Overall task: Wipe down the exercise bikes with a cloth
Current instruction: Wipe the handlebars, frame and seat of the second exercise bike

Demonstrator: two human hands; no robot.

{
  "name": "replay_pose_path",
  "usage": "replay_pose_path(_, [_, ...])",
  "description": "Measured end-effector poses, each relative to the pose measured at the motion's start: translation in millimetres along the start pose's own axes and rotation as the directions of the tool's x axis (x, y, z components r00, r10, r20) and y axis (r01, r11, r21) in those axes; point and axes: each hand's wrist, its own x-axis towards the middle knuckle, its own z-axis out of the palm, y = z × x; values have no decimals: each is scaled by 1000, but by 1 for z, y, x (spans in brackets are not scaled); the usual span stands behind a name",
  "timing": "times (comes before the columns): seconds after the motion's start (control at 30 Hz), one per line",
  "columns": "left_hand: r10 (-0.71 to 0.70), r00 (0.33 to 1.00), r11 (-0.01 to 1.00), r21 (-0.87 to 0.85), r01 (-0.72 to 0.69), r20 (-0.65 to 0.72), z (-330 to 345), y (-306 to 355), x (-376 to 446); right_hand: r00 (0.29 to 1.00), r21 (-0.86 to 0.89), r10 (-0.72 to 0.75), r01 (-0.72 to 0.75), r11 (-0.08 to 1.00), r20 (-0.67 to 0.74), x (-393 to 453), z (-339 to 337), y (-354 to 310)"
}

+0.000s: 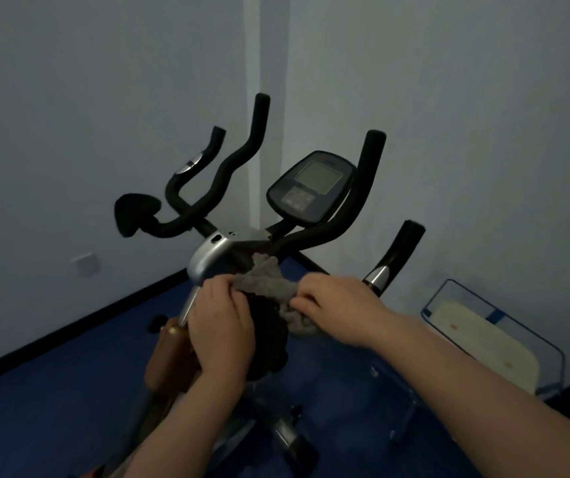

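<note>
An exercise bike (207,257) with a silver column stands in the room corner. Its black handlebars (356,208) curve upward, and an oval console (311,188) sits between them. A grey cloth (264,281) is bunched against the column just below the handlebar junction. My left hand (221,326) grips the cloth's left end. The right end is pinched by my right hand (335,305), and a tail of cloth hangs beneath it. Both hands are side by side in front of a black part of the bike, which they partly hide.
Pale walls meet in a corner right behind the bike. The floor (52,408) is blue with a dark skirting line. A clear plastic bin (504,343) with a pale pad inside stands at the right. A wall socket (85,263) is low on the left wall.
</note>
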Motion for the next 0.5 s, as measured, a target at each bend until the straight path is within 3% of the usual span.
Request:
replay_pose_path(0.1, [-182,983,979,-90,182,9,2,-1,-2,997,37,57,-58,998,47,25,23,-13])
replay_pose_path(0.23, [-249,968,966,-78,248,-14,4,-5,-1,987,101,146,-152,983,66,53,36,-18])
replay_pose_path(0.37, [-246,969,969,-31,246,6,6,-7,-1,999,-147,45,-41,988,25,31,35,-9])
replay_pose_path(0.5, [-237,971,971,-14,237,12,7,-7,1,994,-390,-29,67,918,103,20,32,5])
